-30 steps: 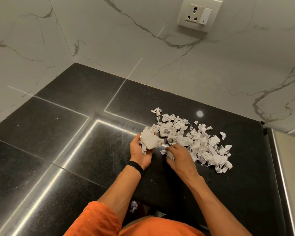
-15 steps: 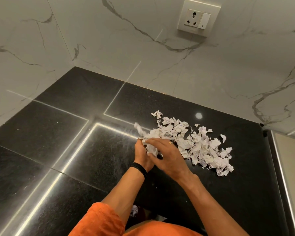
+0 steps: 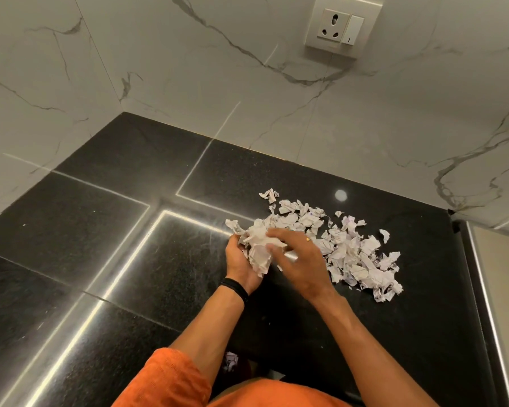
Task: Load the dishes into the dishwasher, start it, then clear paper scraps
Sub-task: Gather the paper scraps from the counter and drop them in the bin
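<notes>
A loose heap of torn white paper scraps (image 3: 347, 248) lies on the black granite counter (image 3: 130, 259). My left hand (image 3: 240, 261), palm up with a black band on its wrist, cups a crumpled wad of scraps (image 3: 257, 245) at the heap's left end. My right hand (image 3: 299, 259) lies over that wad from the right, its fingers blurred and pressing scraps into the left palm. No dishes or dishwasher are in view.
White marble walls meet in a corner behind the counter. A socket and switch plate (image 3: 343, 26) sits high on the back wall. One small scrap (image 3: 231, 361) lies low down by the counter's front edge. A pale surface (image 3: 506, 304) borders the counter's right edge.
My right hand came up off the counter with scraps and moved left onto the wad in my left palm. The wad has grown, and the heap's left end has thinned.
</notes>
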